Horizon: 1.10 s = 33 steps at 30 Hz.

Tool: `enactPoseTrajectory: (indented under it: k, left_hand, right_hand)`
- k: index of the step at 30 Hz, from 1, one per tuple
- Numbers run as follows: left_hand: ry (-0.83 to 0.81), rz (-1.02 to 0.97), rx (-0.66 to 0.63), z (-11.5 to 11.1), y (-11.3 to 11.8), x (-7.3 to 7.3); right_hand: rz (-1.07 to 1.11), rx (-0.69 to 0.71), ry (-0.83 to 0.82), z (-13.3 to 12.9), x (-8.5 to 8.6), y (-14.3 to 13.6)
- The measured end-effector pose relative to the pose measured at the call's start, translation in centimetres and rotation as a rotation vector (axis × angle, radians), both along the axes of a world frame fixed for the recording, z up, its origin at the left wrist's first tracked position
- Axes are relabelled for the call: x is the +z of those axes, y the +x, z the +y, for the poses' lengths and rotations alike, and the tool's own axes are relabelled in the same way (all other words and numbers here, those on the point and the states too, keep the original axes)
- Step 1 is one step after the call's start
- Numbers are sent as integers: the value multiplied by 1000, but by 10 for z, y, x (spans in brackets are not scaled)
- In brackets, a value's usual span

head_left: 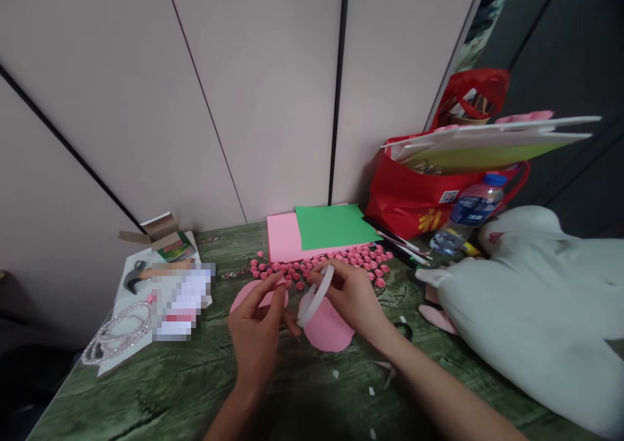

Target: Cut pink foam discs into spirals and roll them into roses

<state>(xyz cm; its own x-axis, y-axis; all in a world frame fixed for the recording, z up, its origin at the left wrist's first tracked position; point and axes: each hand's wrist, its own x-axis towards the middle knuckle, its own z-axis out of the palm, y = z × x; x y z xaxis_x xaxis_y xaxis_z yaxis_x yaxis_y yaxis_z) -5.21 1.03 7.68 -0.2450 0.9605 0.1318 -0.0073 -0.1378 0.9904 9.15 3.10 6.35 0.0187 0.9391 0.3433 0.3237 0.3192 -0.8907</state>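
Note:
My left hand [257,321] pinches a small pink piece [281,281] between thumb and index finger. My right hand [351,293] holds a white ring-shaped roll [316,296], which looks like tape, tilted on edge. Under and beside the hands lie two rounded pink paper pieces: one [238,296] behind my left hand, the other [329,327] below the roll. Many small pink balls [365,259] are spread just beyond the hands. Behind them, a green sheet [336,225] overlaps a pink sheet [283,236].
A hammer [160,269], a bead string [121,330] and an opened box [170,238] are at the left. On the right are a red bag [404,194], a bottle [468,214], a large plush toy [531,298] and scissors [403,330]. White scraps [371,391] lie in front.

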Motion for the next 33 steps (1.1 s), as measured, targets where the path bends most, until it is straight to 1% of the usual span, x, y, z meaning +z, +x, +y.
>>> enactPoseTrajectory:
  k: [2, 6, 8, 10, 12, 14, 16, 17, 19, 21, 23, 24, 26, 28, 30, 32, 33]
  left_hand:
    - [22, 57, 19, -3, 3, -2]
    - [135, 212, 189, -6, 5, -6]
    - [183, 242, 230, -6, 5, -6]
    - [183, 202, 205, -7, 6, -5]
    - [139, 148, 164, -8, 6, -2]
    - [97, 115, 140, -11, 7, 0]
    - [91, 101, 151, -13, 7, 1]
    - [98, 105, 178, -13, 6, 3]
    - [113, 148, 270, -13, 4, 6]
    - [118, 206, 363, -12, 2, 9]
    - [121, 232, 396, -11, 1, 13]
    - [120, 229, 384, -11, 2, 13]
    - [114, 200, 309, -12, 5, 11]
    - [88, 165, 203, -15, 11, 3]
    - [45, 152, 125, -20, 16, -10]
    - [27, 182, 135, -24, 19, -25]
    - [69, 197, 185, -26, 19, -33]
  right_hand:
    - [150, 52, -115, 2, -2, -1]
    - [354, 164, -288, 3, -7, -9]
    - [431, 222, -349, 1, -10, -15]
    - [527, 300, -417, -1, -12, -22]
    - [605, 385, -477, -5, -14, -30]
    - [615, 440, -498, -8, -16, -37]
    - [538, 410, -467, -10, -19, -41]
    - [480, 357, -427, -10, -20, -42]
    - [362, 225, -283, -11, -21, -41]
    - [244, 101, -100, -13, -20, -36]
    - [126, 20, 52, -17, -19, -28]
    - [79, -4, 96, -18, -19, -24]
    - [54, -8, 110, -20, -22, -17]
    - [145, 20, 42, -20, -26, -11]
    - [288, 75, -50, -19, -32, -8]
    - [403, 170, -115, -20, -37, -7]
    - [439, 215, -129, -23, -39, -8]
